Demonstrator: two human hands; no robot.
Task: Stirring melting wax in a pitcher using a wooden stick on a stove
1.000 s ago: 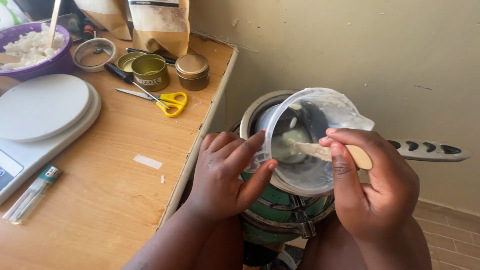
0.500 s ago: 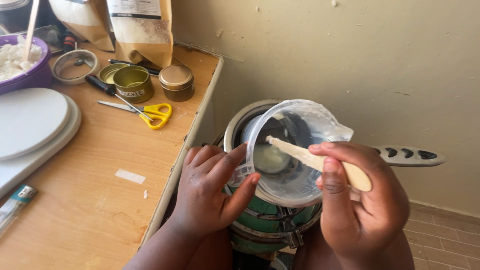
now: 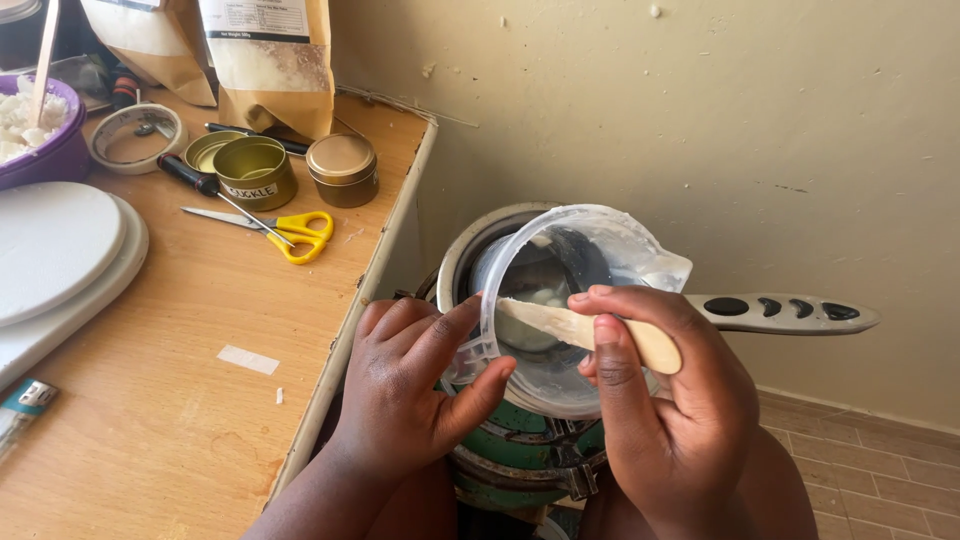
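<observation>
The wooden tabletop (image 3: 170,400) is smooth and light brown, with a worn metal strip along its edge. On it lie a round white scale (image 3: 50,260), a purple bowl (image 3: 55,150) of white lumpy bits, two brown paper bags (image 3: 265,60), small gold tins (image 3: 255,170), one with its lid on (image 3: 342,168), yellow-handled scissors (image 3: 285,228) and a screwdriver (image 3: 205,185). Just beside the tabletop sits a round green stove (image 3: 520,450) with a metal pot (image 3: 470,250) on it, and the pot's long grey handle (image 3: 790,312) sticks out to the right. Tipped on its side over the pot is a clear plastic jug (image 3: 580,300), cloudy with white smears, its open mouth facing the camera. The left hand (image 3: 415,385) grips the jug's rim, thumb below and fingers on the side. The right hand (image 3: 665,400) pinches a flat wooden stick (image 3: 585,328), pale and rounded at the end. The stick's tip, coated in white stuff, reaches inside the jug. The hands cover much of the stove.
</observation>
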